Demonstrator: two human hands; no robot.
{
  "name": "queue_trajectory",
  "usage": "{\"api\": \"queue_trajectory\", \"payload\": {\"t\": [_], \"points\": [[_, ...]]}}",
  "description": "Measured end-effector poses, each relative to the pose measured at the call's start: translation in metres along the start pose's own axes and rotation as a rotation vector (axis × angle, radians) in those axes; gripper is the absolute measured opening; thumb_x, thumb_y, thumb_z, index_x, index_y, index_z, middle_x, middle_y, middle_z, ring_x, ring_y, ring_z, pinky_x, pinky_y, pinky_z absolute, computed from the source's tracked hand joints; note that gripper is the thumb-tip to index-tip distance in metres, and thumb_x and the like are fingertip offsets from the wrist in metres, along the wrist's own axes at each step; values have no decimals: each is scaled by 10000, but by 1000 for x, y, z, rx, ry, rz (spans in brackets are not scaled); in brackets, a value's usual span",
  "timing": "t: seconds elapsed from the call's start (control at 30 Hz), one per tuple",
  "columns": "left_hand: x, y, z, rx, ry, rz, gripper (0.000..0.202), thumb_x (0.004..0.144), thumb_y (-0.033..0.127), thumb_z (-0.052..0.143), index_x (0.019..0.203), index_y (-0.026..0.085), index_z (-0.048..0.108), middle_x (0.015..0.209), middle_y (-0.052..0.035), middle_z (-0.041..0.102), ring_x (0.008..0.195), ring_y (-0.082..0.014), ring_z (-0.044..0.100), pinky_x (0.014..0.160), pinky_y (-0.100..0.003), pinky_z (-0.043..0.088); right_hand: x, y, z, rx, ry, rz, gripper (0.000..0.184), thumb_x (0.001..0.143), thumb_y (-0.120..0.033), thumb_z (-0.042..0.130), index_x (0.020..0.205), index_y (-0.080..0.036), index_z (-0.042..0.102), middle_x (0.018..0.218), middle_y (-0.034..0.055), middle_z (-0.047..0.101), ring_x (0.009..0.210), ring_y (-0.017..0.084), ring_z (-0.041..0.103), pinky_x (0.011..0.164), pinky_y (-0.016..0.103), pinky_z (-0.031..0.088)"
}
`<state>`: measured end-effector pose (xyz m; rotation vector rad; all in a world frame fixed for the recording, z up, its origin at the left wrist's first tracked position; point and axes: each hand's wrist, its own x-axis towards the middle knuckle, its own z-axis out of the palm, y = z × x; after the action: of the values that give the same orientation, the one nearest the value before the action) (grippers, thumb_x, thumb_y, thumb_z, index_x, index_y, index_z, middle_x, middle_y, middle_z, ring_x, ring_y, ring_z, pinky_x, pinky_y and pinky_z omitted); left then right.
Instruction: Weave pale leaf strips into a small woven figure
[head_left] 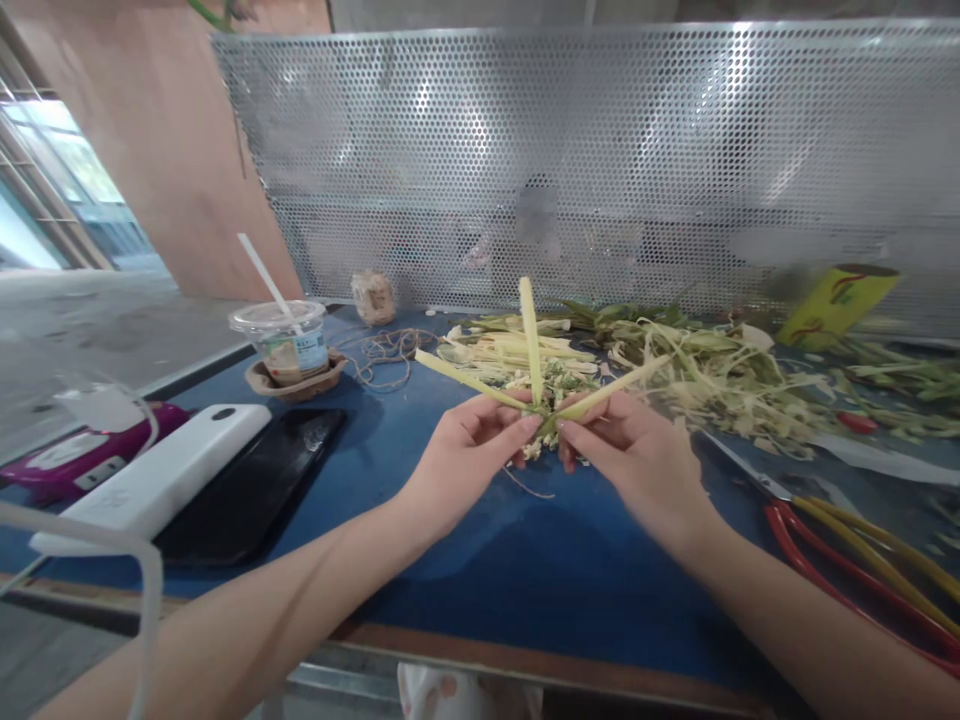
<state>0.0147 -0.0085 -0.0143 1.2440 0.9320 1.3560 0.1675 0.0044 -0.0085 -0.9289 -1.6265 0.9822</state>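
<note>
Both my hands meet over the middle of the blue table, pinching pale yellow-green plant strips where they cross. My left hand [480, 440] is closed on the strip [469, 377] that points to the far left. Closed too, my right hand [630, 450] grips the strip [611, 388] slanting up to the right. Between the hands a third strip [530, 335] stands nearly upright. The fingertips partly hide the joint of the strips. Right behind the hands lies a pile of cut pale strips [517, 350] with small green and whitish scraps.
Scissors [784, 490] with red and yellow handles lie at the right, near tangled dried strips [697, 380] and a tilted yellow container [836, 305]. On the left are a lidded cup [289, 345], twine [390, 350], a black phone [255, 490] and a white power bank [161, 475]. A perforated metal panel [600, 150] stands behind.
</note>
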Motion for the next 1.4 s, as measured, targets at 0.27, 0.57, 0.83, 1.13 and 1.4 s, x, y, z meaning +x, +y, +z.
{"api": "queue_trajectory", "payload": {"t": [0.27,0.57,0.83,1.13,1.4], "points": [[2,-2,-4,-56,-71,-49,390,649,213,696,1023,135,618,648,1,609,527,-67,465,485,-195,381,2,3,1,-51,-17,26,152,696,-257,623,633,-174,513,567,-23,571,539,114,578,546,244,489],[3,1,-5,-73,13,-94,340,596,136,713,923,120,621,556,40,564,447,-32,407,435,-169,300,2,5,-1,-134,-33,15,209,736,-287,601,730,-191,415,636,-14,570,522,98,557,499,228,476],[8,8,-11,-188,25,-198,279,599,146,715,861,97,632,567,26,553,425,-20,378,413,-178,272,5,-5,-23,-317,-326,-260,224,861,-154,369,1002,-217,531,869,27,652,740,126,628,606,233,514],[4,2,-6,-86,-52,-181,427,621,157,700,993,109,495,487,65,522,389,-30,366,423,-188,261,1,4,-19,-852,-138,-729,238,834,-172,465,979,-260,633,908,28,664,820,149,628,696,255,512],[3,-4,-2,120,-69,-50,232,639,213,685,785,158,513,447,78,478,405,-57,398,415,-189,291,1,8,-8,-763,90,-639,208,819,-198,515,979,-234,643,822,22,692,756,173,649,664,264,525]]}}
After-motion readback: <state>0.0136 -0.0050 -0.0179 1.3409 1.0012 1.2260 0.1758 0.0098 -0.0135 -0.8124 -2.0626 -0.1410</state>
